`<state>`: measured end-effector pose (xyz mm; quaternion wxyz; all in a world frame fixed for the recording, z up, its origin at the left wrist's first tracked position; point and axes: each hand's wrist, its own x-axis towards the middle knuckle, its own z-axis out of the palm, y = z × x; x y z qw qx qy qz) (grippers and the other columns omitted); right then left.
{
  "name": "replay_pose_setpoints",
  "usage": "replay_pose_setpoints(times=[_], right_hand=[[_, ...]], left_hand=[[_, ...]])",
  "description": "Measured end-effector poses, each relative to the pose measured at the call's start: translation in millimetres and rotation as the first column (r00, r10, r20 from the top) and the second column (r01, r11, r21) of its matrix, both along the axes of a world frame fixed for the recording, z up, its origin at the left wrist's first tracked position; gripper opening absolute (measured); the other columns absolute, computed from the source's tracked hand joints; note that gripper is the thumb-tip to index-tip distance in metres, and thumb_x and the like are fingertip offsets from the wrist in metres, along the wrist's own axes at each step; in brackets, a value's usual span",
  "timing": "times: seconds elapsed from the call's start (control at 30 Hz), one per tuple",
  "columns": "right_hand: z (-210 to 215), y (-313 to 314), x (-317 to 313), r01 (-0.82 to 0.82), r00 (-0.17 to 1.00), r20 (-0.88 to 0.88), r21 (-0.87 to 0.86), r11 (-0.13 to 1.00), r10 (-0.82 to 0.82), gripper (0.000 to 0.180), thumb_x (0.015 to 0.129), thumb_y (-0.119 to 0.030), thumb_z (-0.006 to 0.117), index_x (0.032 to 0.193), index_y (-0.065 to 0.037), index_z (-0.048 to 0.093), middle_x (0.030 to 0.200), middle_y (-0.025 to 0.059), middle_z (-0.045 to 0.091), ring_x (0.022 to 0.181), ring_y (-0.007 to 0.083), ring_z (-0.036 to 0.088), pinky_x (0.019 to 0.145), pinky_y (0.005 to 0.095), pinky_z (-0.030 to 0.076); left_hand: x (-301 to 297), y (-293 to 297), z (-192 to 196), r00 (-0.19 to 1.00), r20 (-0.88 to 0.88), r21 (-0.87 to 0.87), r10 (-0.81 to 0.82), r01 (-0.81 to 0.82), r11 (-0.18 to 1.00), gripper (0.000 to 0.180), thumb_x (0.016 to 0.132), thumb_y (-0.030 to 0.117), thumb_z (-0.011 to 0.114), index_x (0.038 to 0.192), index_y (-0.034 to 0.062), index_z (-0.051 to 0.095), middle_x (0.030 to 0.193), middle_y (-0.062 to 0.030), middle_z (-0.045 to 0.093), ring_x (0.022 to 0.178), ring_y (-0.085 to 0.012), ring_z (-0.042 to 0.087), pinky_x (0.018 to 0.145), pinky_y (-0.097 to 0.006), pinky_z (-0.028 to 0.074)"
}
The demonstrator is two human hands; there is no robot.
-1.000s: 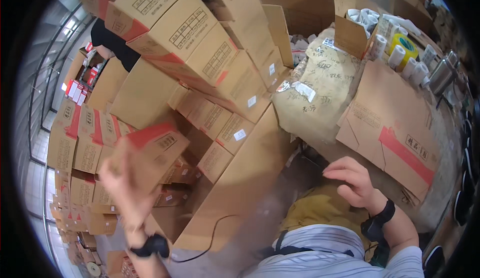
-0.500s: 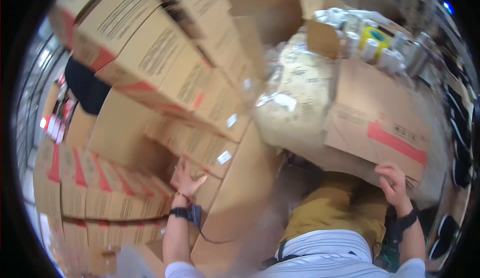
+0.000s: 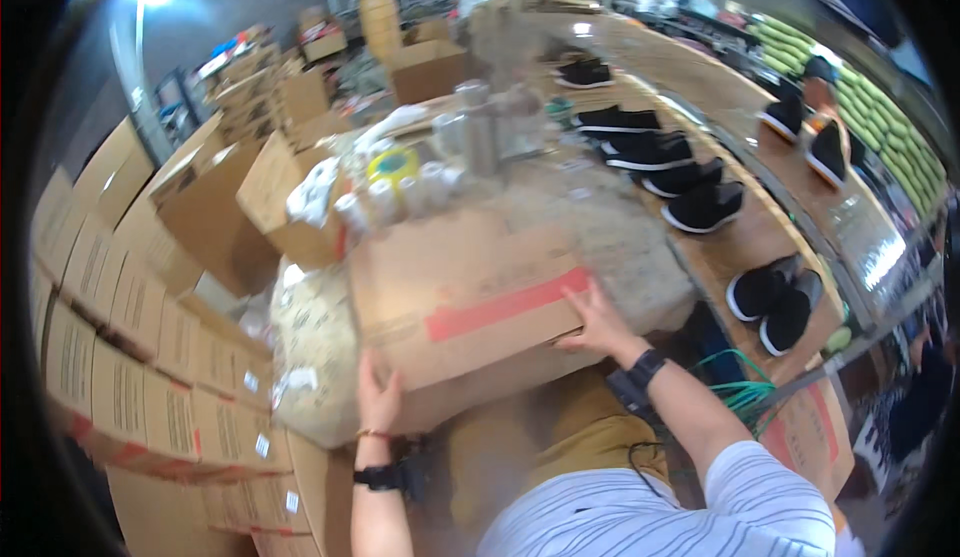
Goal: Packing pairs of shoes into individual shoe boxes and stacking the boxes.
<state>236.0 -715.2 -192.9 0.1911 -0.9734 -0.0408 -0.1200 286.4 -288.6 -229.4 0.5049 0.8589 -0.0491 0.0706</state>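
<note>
A flattened brown cardboard box (image 3: 460, 267) with a red stripe lies on a pale, wrapped work surface (image 3: 310, 332) in front of me. My left hand (image 3: 378, 394) is at its near left corner, fingers upright against the edge. At the right end of the red stripe, my right hand (image 3: 597, 323) grips the near right edge, thumb below and fingers on top. Part of the left fingers is blurred. Beyond the cardboard stand white rolls (image 3: 383, 197) and a yellow tape roll (image 3: 393, 165).
Stacked cartons (image 3: 150, 357) rise along the left. Black shoes with white soles (image 3: 703, 207) line a long bench on the right, beside a metal rail (image 3: 860, 342). Green cord (image 3: 735, 382) hangs near my right forearm. An open carton (image 3: 428, 69) stands farther back.
My view has swung from the stacked cartons toward the bench. My left hand has left the cartons for the flattened box's left corner; my right hand has taken hold of its right edge.
</note>
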Motion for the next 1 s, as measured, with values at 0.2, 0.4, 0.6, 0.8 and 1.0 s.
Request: replay_pose_setpoints(times=[0.2,0.4,0.6,0.8,1.0], right_hand=[[14.1,-6.1,-14.8,0.194,0.974,0.077,0.188,0.963,-0.211,0.08,0.073,-0.059,0.068,0.135,-0.014,0.047,0.133,0.0294,0.041,0.126,0.0446,0.038,0.105,0.0489,0.032],[46.1,49.5,-8.9,-0.026,0.89,0.435,0.353,0.935,-0.14,0.054,0.079,-0.032,0.068,0.128,-0.012,0.054,0.127,0.017,0.051,0.117,0.0363,0.049,0.099,0.0452,0.039],[27.2,56.2,31.3,-0.342,0.904,0.413,0.542,0.767,0.111,0.046,0.08,-0.004,0.061,0.126,-0.011,0.056,0.126,0.0122,0.054,0.114,0.0303,0.053,0.096,0.0376,0.043],[145.6,39.8,32.5,-0.266,0.94,0.341,0.686,0.678,0.024,0.033,0.09,-0.012,0.056,0.122,-0.005,0.057,0.108,0.0139,0.063,0.1,0.0274,0.059,0.088,0.0342,0.044],[196.9,85.5,55.2,-0.378,0.648,0.722,0.026,0.926,0.244,0.032,0.082,-0.013,0.06,0.113,-0.008,0.063,0.097,0.0155,0.063,0.096,0.0306,0.059,0.091,0.0416,0.042]], left_hand=[[-11.9,-30.2,62.0,0.988,0.142,-0.305,-0.054,0.096,0.948,0.073,0.067,-0.013,0.061,0.135,-0.0024,0.039,0.13,-0.0154,0.051,0.122,-0.0224,0.048,0.1,-0.034,0.041],[-0.4,-22.7,42.3,0.979,-0.077,-0.318,0.189,-0.204,0.926,0.051,0.087,0.003,0.061,0.135,0.0013,0.042,0.132,-0.011,0.05,0.118,-0.0197,0.05,0.09,-0.031,0.047],[35.9,18.0,45.2,0.878,0.465,0.049,0.111,-0.151,0.987,0.048,0.092,0.026,0.058,0.131,0.0002,0.047,0.128,-0.0129,0.052,0.12,-0.0208,0.048,0.095,-0.037,0.041],[25.9,-32.6,180.2,0.514,0.821,0.192,-0.248,0.161,0.968,0.058,0.096,0.042,0.048,0.131,-0.0043,0.042,0.128,-0.0147,0.049,0.12,-0.0253,0.045,0.103,-0.042,0.032],[121.3,-14.7,156.6,0.916,0.159,-0.539,-0.367,0.392,0.745,0.051,0.099,0.041,0.041,0.128,-0.0016,0.043,0.118,-0.0097,0.054,0.109,-0.0181,0.051,0.091,-0.032,0.042]])
